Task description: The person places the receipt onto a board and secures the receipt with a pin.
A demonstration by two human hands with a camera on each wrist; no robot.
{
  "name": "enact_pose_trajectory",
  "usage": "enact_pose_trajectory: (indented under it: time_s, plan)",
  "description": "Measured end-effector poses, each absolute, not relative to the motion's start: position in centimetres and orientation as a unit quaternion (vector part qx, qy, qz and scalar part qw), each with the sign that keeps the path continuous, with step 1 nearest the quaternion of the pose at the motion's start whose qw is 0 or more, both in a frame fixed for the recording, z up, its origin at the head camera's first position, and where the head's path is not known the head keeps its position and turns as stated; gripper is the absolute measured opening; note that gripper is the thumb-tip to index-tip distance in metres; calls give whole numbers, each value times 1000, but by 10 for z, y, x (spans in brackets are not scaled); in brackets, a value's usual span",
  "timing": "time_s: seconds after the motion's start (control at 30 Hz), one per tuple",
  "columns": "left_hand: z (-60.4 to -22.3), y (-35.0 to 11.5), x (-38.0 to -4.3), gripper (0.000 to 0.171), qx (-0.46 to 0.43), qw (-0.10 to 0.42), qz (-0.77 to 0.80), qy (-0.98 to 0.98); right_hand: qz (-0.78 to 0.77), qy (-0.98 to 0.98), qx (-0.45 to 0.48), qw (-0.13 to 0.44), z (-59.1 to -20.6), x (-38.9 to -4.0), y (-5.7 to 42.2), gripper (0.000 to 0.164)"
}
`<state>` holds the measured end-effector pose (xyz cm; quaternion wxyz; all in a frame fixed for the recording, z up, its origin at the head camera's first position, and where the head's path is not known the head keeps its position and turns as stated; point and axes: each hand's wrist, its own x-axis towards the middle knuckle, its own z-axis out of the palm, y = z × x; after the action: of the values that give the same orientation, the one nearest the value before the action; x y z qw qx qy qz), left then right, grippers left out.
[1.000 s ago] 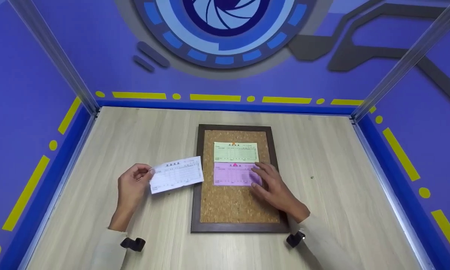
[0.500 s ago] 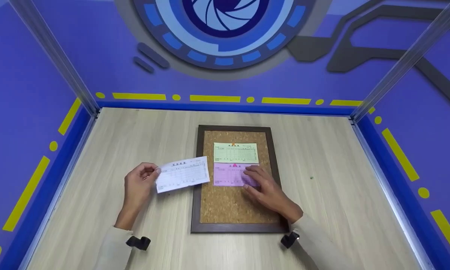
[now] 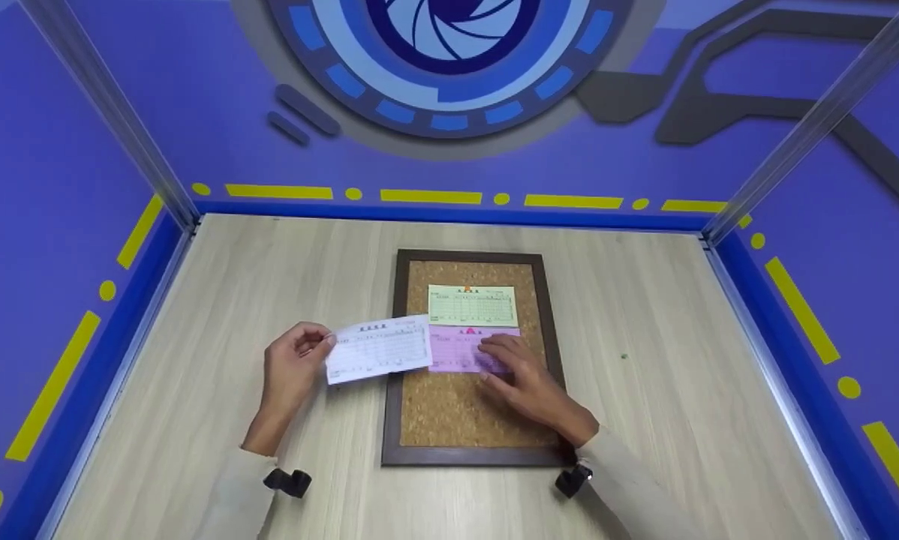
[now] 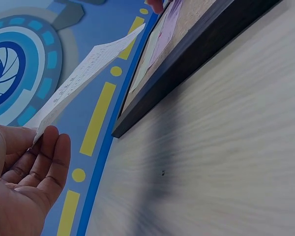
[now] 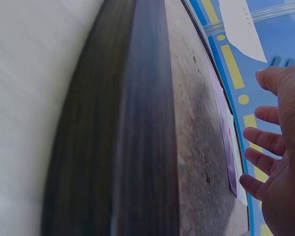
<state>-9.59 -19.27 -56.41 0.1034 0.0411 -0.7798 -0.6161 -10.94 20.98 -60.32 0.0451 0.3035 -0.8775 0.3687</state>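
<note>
My left hand [image 3: 293,367] pinches the left edge of a white printed form slip [image 3: 378,349] between thumb and fingers. In the left wrist view the slip [image 4: 83,73] is raised off the table and bends slightly. Its right end overlaps the frame and the purple slip in the head view. My right hand [image 3: 528,382] hovers over the corkboard [image 3: 472,420], fingers spread and holding nothing, as the right wrist view shows. Under its fingertips lies a purple form slip [image 3: 453,354] with a pink pushpin [image 3: 470,330]. Above that, a green form slip [image 3: 472,307] carries an orange pushpin [image 3: 467,289].
The corkboard's dark wooden frame [image 3: 479,455] lies flat on the light wood table [image 3: 682,390]. A small dark speck [image 3: 623,356] is on the table to the right. Blue printed panels [image 3: 449,165] enclose the back and both sides.
My left hand has carried the white slip rightward, from beside the frame to over the board's left part. My right hand has shifted a little to the left over the purple slip.
</note>
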Motion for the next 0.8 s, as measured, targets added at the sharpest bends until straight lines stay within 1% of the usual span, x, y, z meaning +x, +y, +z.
enact_pose_trajectory:
  time_s: [0.2, 0.37, 0.63, 0.8]
  plan:
    - [-566, -186, -98, 7, 37, 95, -611, -785, 376, -876, 301, 29, -603, -109, 205, 47]
    - [-567, -179, -99, 6, 26, 97, -612, -785, 403, -861, 309, 32, -603, -110, 199, 45]
    - [-566, -170, -100, 8, 31, 90, -616, -782, 431, -856, 284, -12, -599, -109, 192, 45]
    - [-566, -167, -102, 6, 16, 93, -617, -781, 437, -859, 266, -32, -597, -108, 186, 45]
